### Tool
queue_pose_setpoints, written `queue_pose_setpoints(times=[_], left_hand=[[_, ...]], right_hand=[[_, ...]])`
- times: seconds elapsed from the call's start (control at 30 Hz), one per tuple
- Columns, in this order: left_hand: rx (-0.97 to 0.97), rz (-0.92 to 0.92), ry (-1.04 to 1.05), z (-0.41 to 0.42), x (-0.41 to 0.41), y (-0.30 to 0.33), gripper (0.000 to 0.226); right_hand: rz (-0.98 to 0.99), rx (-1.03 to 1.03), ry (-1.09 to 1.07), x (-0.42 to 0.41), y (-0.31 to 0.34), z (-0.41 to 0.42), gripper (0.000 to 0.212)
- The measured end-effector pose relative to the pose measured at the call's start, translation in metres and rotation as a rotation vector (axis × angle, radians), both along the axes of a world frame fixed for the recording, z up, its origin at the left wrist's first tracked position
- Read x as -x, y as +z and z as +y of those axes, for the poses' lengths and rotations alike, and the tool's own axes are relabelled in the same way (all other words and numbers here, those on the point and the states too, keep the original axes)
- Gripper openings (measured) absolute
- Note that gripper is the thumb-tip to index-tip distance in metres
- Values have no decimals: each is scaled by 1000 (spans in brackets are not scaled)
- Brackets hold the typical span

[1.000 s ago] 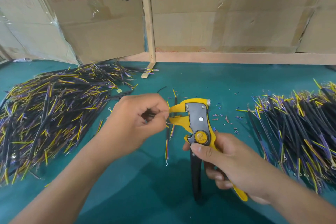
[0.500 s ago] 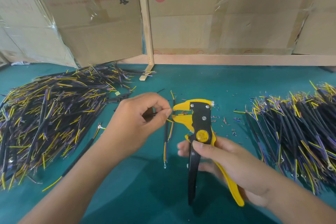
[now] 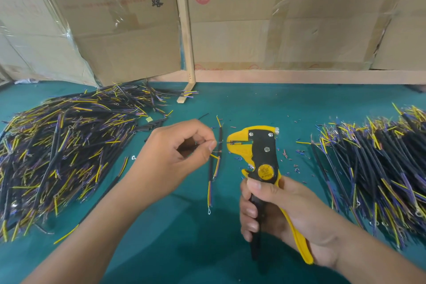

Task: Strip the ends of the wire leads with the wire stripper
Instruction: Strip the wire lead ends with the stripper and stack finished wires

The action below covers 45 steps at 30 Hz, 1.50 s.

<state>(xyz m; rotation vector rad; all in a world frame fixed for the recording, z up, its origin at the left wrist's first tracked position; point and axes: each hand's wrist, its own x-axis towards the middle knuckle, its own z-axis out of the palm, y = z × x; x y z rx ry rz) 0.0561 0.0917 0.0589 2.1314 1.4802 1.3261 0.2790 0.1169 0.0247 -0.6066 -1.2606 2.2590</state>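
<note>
Head view shows us both hands over a teal desk (image 3: 242, 104). Our left hand (image 3: 175, 157) is curled, thumb and forefinger pinched closed on the thin end of a wire lead (image 3: 215, 161), whose black sheath and yellow and purple strands hang down toward us from the pinch. A second black lead lies on the desk just behind it, running away from us. Our right hand (image 3: 283, 217) is wrapped around the handles of the wire stripper (image 3: 258, 152), gripping it upright with the yellow beak pointing left. We see the stripper's jaws a little apart, and the pinched lead end sits just beside the beak with a narrow gap between them; we cannot tell whether any strand reaches into the jaws.

To our left lies a broad pile of leads (image 3: 64, 150), black with yellow and purple ends, spread loosely across the desk. To our right a second pile of leads (image 3: 378, 168) lies in a more even fan. Small bits of cut insulation (image 3: 292, 159) are scattered on the desk near the stripper's head. Cardboard boxes (image 3: 276, 18) stand along the far edge, with a pale wooden post (image 3: 184, 30) between them.
</note>
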Motion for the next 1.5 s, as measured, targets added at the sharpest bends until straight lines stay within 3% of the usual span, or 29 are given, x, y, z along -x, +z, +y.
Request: queue_pose_setpoints(times=[0.13,0.33,0.43,0.53,0.6,0.63,0.7,0.77,0.83,0.93,1.03,1.1,1.17,1.3,1.4,1.5], left_hand=[[41,-115,-10,4,-2,-4,11],[203,-160,-197,21,-39,13,7],[226,-161,-216,48,-79,31,14],[395,-306,-201,78,-135,40,20],[359,-90,-103,93,-158,44,27],[253,42,-33,98,-160,45,28],[73,127,39,97,-136,52,22],[36,211,150,93,-87,53,18],[245,456,356,89,-24,47,18],[749,822,560,66,62,29,28],[987,781,534,32,117,14,32],[1097,657,540,9,136,8,32],[1172,646,571,-7,137,2,28],[1119,831,556,-6,121,-6,26],[931,923,580,2,116,-1,30],[716,688,544,10,105,12,26]], right_hand=[[-14,62,10,1,-5,5,35],[0,165,27,3,-20,18,37],[-24,241,-5,9,-27,25,35],[-5,291,-5,11,-30,29,28],[17,296,-10,8,-32,30,27],[22,287,-14,6,-32,31,29],[44,284,-28,3,-31,31,31],[102,312,-58,2,-27,30,29],[154,353,-96,4,-23,27,26],[224,373,-157,4,-19,26,35],[370,318,-277,-4,-12,33,50],[402,285,-393,-9,-8,38,51],[381,290,-459,-10,-7,40,47],[283,295,-422,-2,-12,31,39],[223,264,-378,2,-12,26,39],[266,290,-372,-2,-10,27,43]])
